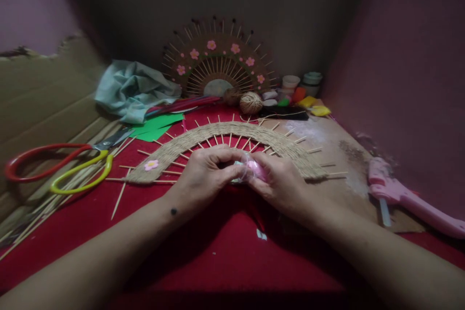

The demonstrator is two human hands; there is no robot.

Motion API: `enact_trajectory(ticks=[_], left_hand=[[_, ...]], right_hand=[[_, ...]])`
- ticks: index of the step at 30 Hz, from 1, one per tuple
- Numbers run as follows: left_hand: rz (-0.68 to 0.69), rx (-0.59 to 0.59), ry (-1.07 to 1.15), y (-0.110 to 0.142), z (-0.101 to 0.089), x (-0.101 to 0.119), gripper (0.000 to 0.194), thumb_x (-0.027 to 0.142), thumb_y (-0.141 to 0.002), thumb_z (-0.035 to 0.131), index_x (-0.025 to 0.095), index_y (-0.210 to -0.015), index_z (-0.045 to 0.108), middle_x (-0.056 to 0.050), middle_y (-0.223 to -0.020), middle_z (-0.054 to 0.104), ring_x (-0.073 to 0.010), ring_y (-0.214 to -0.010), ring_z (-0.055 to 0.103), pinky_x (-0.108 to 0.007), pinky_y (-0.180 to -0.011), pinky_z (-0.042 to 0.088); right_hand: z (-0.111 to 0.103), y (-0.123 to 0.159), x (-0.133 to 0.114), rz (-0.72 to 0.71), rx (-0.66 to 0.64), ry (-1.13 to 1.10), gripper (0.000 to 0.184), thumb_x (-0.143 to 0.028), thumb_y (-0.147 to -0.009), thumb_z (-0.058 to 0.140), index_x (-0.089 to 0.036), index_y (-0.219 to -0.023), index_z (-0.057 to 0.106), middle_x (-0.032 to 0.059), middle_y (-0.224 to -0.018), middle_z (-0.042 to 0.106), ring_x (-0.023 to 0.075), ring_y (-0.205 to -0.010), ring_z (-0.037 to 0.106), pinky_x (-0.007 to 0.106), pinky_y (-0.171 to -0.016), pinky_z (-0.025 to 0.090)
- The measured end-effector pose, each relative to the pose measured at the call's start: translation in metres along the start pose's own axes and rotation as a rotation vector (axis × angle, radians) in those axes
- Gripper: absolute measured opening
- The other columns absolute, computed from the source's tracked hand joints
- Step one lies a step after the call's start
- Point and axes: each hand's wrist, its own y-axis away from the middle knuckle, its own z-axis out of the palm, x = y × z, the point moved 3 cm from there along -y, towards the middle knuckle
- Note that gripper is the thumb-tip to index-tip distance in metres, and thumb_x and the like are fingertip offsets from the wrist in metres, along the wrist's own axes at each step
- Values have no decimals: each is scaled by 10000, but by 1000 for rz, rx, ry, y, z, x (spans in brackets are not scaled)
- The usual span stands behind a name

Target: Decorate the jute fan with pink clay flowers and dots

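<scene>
Between my hands is a small packet of pink clay (257, 170) in clear, crinkled plastic. My left hand (205, 172) is closed, pinching the plastic at the packet's left end with thumb and fingers. The fingers of my right hand (281, 184) wrap round the pink lump itself. Just behind and below them, a woven twine arch (225, 129) on thin wooden sticks lies on the red cloth (174, 256). One pink clay flower (151, 165) sits near the arch's left end. My fingers hide part of the packet and some stick ends.
Scissors (98, 147) and loose sticks lie left, near green paper (156, 126) and a pale blue cloth (134, 85). A finished flowered fan (221, 53) stands at the back, behind a twine ball (250, 102) and coloured clay packets (308, 102). A pink glue gun (407, 193) lies right.
</scene>
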Motion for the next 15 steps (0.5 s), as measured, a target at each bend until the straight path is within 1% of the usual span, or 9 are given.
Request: enact_trajectory(ticks=[3, 6, 9, 11, 13, 15], left_hand=[[19, 30, -23, 2, 3, -2, 103, 173, -751, 675, 166, -834, 736, -16, -844, 736, -118, -763, 651, -192, -700, 492], [31, 8, -49, 2, 6, -3, 104, 216, -770, 672, 155, -839, 721, -11, -780, 722, -105, -705, 633, -177, -657, 480], [118, 4, -120, 3, 6, 2, 65, 206, -784, 658, 166, -791, 709, 13, -729, 702, -77, -665, 602, -149, -629, 446], [155, 13, -153, 4, 5, 6, 55, 181, -780, 652, 167, -757, 700, 27, -668, 674, -59, -601, 559, -138, -577, 413], [116, 2, -122, 4, 3, 7, 55, 173, -764, 657, 161, -721, 689, 28, -613, 640, -54, -543, 515, -142, -525, 385], [-24, -40, 9, 3, 0, 5, 63, 193, -748, 671, 156, -697, 680, 19, -591, 617, -60, -516, 497, -153, -493, 374]], right_hand=[[2, 0, 1, 28, -29, 56, 233, -307, -820, 539, -159, -955, 658, 57, -713, 657, 150, -585, 543, 281, -552, 374], [3, 1, 1, 34, -54, 59, 240, -314, -832, 513, -138, -931, 643, 68, -729, 656, 160, -612, 551, 294, -578, 386], [3, 2, 0, 25, -80, 13, 244, -311, -854, 485, -132, -918, 638, 61, -718, 641, 153, -621, 544, 293, -604, 400], [3, 2, -2, 18, -76, -27, 235, -308, -863, 481, -145, -923, 639, 45, -715, 632, 143, -625, 540, 283, -613, 402], [2, 3, -3, 10, -64, -53, 212, -300, -865, 482, -161, -906, 637, 30, -708, 622, 134, -619, 532, 274, -608, 394], [1, 2, -4, 3, -49, -68, 178, -285, -855, 486, -168, -854, 620, 22, -700, 611, 126, -610, 520, 265, -592, 381]])
